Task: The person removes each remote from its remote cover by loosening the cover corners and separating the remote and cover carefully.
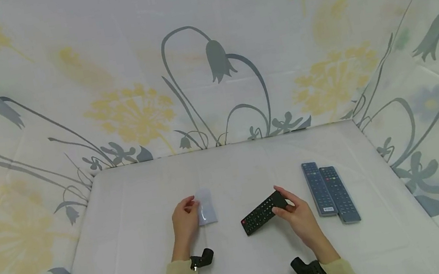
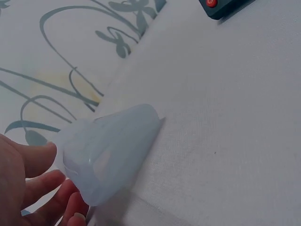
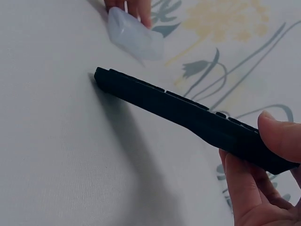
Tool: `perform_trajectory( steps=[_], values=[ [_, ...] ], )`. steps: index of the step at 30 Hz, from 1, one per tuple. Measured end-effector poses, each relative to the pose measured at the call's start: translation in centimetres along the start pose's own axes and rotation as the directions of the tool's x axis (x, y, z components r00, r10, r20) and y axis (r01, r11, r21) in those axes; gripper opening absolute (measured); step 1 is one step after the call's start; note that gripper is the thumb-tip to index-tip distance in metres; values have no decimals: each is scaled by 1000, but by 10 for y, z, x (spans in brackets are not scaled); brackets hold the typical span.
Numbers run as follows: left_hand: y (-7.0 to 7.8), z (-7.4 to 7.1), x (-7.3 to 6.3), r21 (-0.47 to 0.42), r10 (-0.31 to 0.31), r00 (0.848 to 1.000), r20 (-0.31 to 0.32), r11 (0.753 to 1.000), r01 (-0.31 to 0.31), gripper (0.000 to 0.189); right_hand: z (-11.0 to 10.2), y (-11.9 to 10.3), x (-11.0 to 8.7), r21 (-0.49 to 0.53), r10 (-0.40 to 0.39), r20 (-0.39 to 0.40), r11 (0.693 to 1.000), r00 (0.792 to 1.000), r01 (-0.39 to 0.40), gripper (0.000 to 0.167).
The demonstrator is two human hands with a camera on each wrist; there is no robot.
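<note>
A black remote control (image 1: 260,215) with a red button at its far-left corner is gripped by my right hand (image 1: 300,220), thumb on its button side and fingers beneath. In the right wrist view the remote (image 3: 155,104) appears edge-on, tilted above the white cloth. To its left, my left hand (image 1: 186,222) pinches a translucent, pale bluish film sleeve (image 1: 206,207) near its edge. The left wrist view shows this sleeve (image 2: 117,150) bulging slightly, with the thumb on one side and fingers behind it. Its opening is hard to make out.
Two bluish-looking remotes, a left one (image 1: 318,188) and a right one (image 1: 340,194), lie side by side on the right of the white-covered table (image 1: 133,195). A flower-patterned cloth (image 1: 198,111) rises behind the table and along its sides.
</note>
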State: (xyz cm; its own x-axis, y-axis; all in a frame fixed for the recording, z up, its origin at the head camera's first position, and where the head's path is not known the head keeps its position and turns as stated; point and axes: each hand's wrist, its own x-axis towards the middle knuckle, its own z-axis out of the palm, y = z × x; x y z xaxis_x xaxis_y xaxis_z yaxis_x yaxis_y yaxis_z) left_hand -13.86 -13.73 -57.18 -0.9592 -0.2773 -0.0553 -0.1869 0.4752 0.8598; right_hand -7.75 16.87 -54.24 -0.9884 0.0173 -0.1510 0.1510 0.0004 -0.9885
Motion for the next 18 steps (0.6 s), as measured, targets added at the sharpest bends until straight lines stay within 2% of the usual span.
perform_trajectory(
  steps=[6,12,18],
  values=[
    [-4,1,-6,-40,4,1000,15,999,-3,32,4,4,13,-6,-13,-31,1000,999,13,71],
    [-11,2,-7,-67,18,999,35,998,-16,31,9,8,24,-7,-34,-72,999,997,34,51],
    [-19,0,-9,-92,39,999,31,995,-36,30,16,10,30,7,-60,-85,998,995,60,50]
  ],
)
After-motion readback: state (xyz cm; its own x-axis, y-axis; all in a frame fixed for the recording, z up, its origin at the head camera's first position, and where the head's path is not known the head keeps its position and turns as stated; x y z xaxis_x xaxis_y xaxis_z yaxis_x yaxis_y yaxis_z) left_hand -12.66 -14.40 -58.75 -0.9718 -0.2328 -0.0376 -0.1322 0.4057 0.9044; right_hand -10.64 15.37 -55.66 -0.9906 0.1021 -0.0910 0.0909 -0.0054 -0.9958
